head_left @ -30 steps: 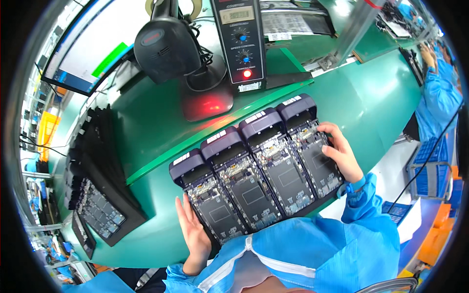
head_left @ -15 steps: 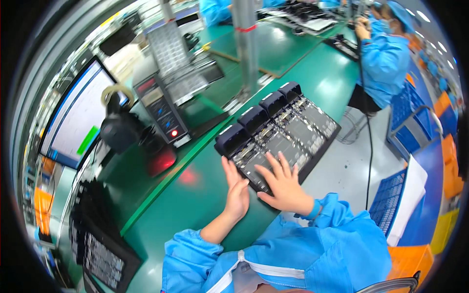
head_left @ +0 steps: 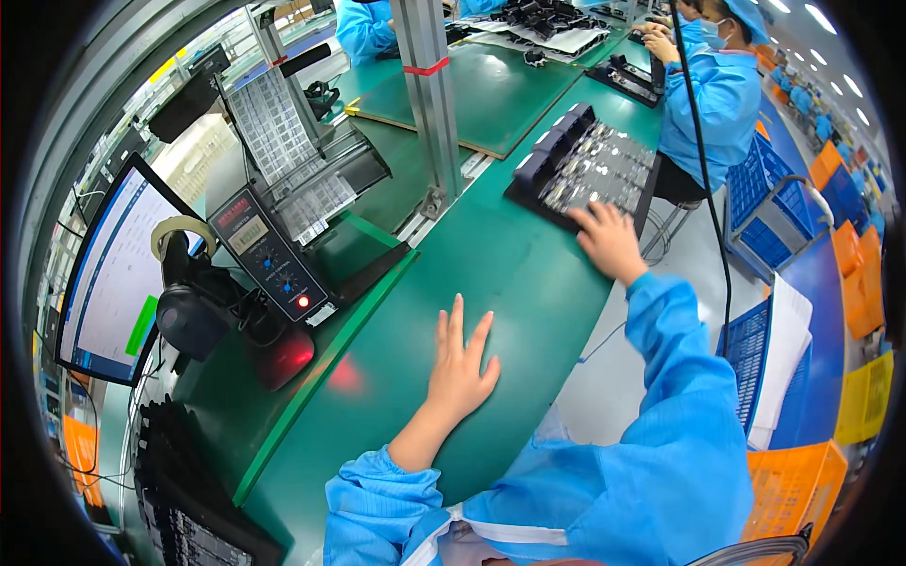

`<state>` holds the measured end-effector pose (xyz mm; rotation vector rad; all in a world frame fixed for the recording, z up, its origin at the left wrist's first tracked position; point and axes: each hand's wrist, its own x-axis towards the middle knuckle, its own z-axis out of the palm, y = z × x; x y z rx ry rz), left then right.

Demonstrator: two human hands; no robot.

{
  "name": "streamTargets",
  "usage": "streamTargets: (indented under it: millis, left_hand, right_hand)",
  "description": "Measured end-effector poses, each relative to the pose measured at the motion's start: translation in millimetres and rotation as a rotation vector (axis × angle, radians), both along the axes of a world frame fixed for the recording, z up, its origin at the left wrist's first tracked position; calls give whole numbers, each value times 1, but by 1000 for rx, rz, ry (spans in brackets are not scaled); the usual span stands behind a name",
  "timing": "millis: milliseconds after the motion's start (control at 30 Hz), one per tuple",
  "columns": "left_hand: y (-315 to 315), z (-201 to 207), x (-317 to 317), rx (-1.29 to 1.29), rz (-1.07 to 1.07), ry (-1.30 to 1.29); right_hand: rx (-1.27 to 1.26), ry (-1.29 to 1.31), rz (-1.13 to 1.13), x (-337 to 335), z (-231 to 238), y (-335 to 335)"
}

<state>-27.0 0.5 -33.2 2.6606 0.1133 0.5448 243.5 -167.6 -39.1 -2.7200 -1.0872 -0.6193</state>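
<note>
A black tray (head_left: 604, 170) of circuit boards, with several dark raised blocks along its left side, lies on the green worktable (head_left: 406, 368) beyond my hands. Fingers stretched out, my right hand (head_left: 612, 243) is at the near edge of this tray and appears to touch it. My left hand (head_left: 460, 373) is open with its fingers spread, low over or resting on the bare green surface. Nothing is in that hand, and the tray is well apart from it.
On the left are a screen (head_left: 123, 274), a black hand-held scanner (head_left: 193, 316) and a control box (head_left: 269, 255) with a red light. Black trays (head_left: 189, 500) are stacked at lower left. A metal post (head_left: 427, 104) rises behind. A co-worker (head_left: 713, 104) sits at far right.
The tray has moved away from me along the table, with my right hand following at its near edge. My left hand has come off the tray and its fingers have spread.
</note>
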Motion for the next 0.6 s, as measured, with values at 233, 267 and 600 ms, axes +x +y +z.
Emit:
streamTargets:
  millis: [233,267,600]
  left_hand:
    - [-2,8,16,84,62,163]
    - [1,6,14,55,94,165]
    - [17,-1,14,-484,174,-168]
  right_hand:
    - [102,-306,-802,189,-8,22]
    - [169,-272,-750,184,1,49]
    - [814,64,930,-106,56,161]
